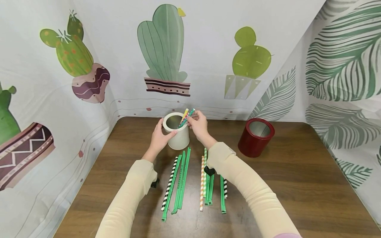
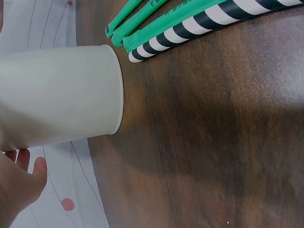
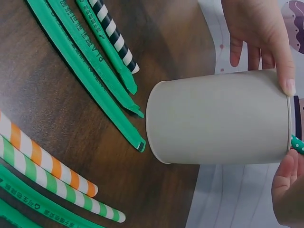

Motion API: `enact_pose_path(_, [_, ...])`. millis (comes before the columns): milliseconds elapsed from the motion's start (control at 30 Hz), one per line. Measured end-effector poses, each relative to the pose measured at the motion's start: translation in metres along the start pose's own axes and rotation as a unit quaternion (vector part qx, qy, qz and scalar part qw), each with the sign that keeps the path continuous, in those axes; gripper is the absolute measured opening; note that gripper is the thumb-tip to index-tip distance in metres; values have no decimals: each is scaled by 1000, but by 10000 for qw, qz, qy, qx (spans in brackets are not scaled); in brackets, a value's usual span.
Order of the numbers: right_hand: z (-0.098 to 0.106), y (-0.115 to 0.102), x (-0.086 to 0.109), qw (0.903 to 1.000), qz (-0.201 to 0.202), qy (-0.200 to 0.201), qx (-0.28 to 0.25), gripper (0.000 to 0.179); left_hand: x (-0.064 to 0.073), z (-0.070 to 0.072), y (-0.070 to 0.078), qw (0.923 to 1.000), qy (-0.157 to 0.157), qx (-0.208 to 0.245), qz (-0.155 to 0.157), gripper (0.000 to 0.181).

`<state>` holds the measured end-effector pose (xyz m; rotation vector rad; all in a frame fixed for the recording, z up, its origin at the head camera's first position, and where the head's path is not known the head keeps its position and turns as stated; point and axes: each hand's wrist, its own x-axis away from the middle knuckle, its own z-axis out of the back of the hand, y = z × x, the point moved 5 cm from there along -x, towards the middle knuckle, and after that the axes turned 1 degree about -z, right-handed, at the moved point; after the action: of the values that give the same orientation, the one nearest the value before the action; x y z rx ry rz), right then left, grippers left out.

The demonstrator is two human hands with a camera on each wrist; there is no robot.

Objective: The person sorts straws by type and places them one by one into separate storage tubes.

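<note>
A white can point(image 1: 178, 140) stands upright near the far edge of the table. My left hand point(image 1: 159, 137) holds it from the left, the thumb lying at the rim and the other fingers behind the side. At the right of the rim, my right hand point(image 1: 199, 125) pinches a green straw with white dots point(image 1: 182, 123), whose lower end reaches into the can's mouth. A yellow straw point(image 1: 186, 111) leans against the rim beside it, along with a pinkish-red one partly hidden. In the right wrist view, the dotted straw point(image 3: 298, 144) shows just past the rim.
Several green-wrapped straws and a black-and-white striped straw point(image 1: 169, 185) lie left of centre on the brown table point(image 1: 282, 185). Right of centre lie more wrapped straws, an orange-striped straw point(image 1: 202, 185) and others. A dark red can point(image 1: 253, 142) stands at the right. A printed cloth point(image 1: 208, 59) hangs behind.
</note>
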<state>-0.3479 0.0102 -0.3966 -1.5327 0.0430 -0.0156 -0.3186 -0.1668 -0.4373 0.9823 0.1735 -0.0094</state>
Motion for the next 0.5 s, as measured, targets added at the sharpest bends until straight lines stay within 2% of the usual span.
enact_pose_path(200, [1,10,0,9983,-528,-256,-59,14,-1,0,0,10000,0,-7,-33,87])
enact_pose_path(500, [9,17,-1,9961,-773,-411,-66,13,0,0,1,9999,25,30,-98,86])
